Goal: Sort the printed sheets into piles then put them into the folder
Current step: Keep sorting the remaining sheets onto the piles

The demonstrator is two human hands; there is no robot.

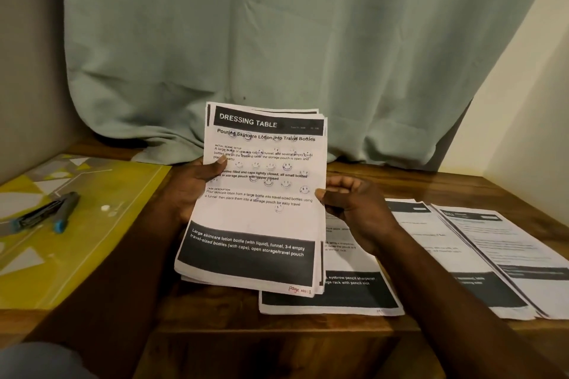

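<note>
Sheets (255,218): "DRESSING TABLE", perhaps page 1

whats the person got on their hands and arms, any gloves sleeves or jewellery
Nothing is worn. The left hand and right hand have no gloves, and no ring, watch or bracelet shows. The left forearm and right forearm are uncovered down to the frame edge, so no sleeve is in view.

Two hands in view: L hand (191,191) and R hand (357,206), both bare, fingers (348,183) plain. L forearm (138,255) and R forearm (446,286) bare up to frame edge. L thumbnail (221,159) short, trimmed. Grey-blue fabric (37,360), bottom-L corner, blurred; poss. a garment, cannot confirm.
</note>
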